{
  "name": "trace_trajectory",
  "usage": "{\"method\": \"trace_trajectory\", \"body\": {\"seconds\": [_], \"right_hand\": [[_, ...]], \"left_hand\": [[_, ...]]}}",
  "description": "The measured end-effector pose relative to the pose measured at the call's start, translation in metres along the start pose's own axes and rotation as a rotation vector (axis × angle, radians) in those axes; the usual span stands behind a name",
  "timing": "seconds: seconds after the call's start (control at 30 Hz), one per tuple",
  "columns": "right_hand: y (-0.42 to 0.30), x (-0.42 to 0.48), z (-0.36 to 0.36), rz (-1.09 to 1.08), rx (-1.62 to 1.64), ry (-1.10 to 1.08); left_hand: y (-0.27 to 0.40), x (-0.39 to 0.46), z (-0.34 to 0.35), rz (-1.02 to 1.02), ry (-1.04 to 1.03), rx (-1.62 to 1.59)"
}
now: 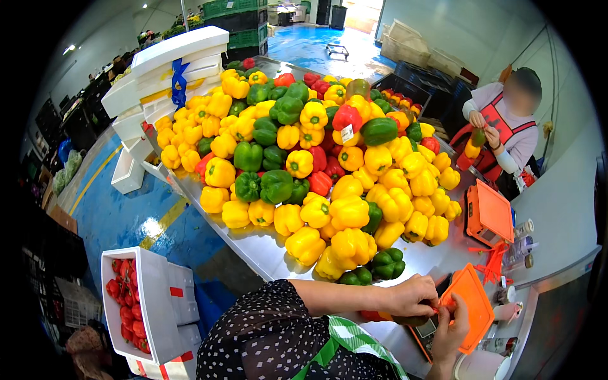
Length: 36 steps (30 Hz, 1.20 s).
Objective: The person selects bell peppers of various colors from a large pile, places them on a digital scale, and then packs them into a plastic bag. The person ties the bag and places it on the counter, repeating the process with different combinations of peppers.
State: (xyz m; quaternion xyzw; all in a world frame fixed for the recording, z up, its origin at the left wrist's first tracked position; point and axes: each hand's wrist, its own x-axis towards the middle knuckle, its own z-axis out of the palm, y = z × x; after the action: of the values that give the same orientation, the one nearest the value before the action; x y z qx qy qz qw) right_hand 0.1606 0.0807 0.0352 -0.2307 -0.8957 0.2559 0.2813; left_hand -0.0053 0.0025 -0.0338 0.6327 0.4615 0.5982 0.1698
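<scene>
My left hand (414, 297) reaches across from a dotted black sleeve, its fingers pinched on a thin red strip (436, 310). My right hand (452, 327) meets it there, thumb and fingers closed on the same strip. Below my left wrist a red pepper (375, 316) and a dark green pepper (412, 320) are partly covered by the forearm; whether the strip is joined to them is hidden. Just beyond my hands is a scale with an orange tray (468, 311). Two green bell peppers (388, 263) lie near my left forearm, at the edge of a large heap of yellow bell peppers (349, 213).
Another person (503, 123) across the metal table (256, 247) holds a stack of peppers. A second orange scale (491, 213), red strips (494, 266) and several jars (506, 294) line the right side. White foam boxes (180, 61) stand left; one foam box (152, 304) holds red peppers.
</scene>
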Motion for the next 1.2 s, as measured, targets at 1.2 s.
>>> {"method": "trace_trajectory", "body": {"seconds": [1.2], "right_hand": [[0.003, 0.011, -0.005, 0.394, 1.095, -0.115]], "left_hand": [[-0.006, -0.002, -0.002, 0.053, 0.070, 0.024]]}}
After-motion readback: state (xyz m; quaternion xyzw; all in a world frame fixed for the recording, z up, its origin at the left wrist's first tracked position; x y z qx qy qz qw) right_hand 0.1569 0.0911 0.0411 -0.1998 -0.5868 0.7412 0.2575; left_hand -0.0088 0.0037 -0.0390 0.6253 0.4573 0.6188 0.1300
